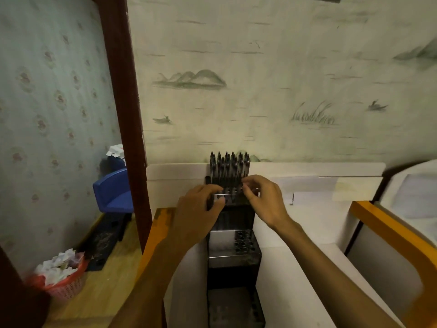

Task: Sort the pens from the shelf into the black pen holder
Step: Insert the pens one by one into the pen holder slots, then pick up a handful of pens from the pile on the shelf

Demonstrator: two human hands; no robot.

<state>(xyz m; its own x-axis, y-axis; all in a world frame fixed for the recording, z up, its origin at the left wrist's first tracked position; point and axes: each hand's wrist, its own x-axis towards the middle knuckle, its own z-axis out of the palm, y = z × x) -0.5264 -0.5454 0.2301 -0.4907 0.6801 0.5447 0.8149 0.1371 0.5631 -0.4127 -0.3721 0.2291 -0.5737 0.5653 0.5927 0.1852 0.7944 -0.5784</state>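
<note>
A black tiered pen holder (pixel 234 259) stands on the white surface in front of me. Its top tier at the back is packed with several black pens (pixel 228 165) standing upright. A lower tier shows rows of round holes (pixel 243 241) with no pens in them. My left hand (pixel 201 209) and my right hand (pixel 262 200) are both at the front of the top tier, fingers curled, pinching a thin pale pen-like object (pixel 223 197) that lies crosswise between them. What exactly that object is stays blurred.
A white board (pixel 307 169) runs along the painted wall behind the holder. An orange-edged frame (pixel 387 230) is at the right. At left stand a dark wooden post (pixel 127 102), a blue chair (pixel 113 190) and a red basket of paper (pixel 63 278) on the floor.
</note>
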